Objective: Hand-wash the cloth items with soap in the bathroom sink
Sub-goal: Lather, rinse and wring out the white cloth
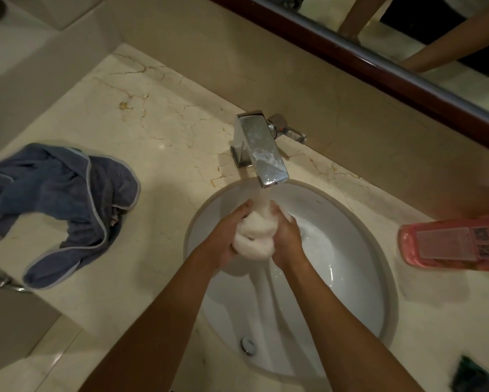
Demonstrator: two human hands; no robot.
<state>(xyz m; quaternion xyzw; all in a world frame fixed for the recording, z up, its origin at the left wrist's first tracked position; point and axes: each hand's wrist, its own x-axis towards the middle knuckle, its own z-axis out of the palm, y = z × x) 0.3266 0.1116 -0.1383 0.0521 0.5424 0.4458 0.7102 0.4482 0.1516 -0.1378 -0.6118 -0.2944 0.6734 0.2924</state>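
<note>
Both hands grip a white cloth over the sink, right under the tap — water runs from the spout onto the top of the bundle. The left hand wraps its fingers round the cloth's left side; the right hand clasps the right side. The cloth is wrung into a lumpy roll, its long axis running from the spout toward the person, the near end bulging between the palms.

A pink bottle lies on its side on the counter right of the sink — its label is too blurred to read. A blue towel with pale edging lies crumpled on the counter to the left, well apart from the sink.
</note>
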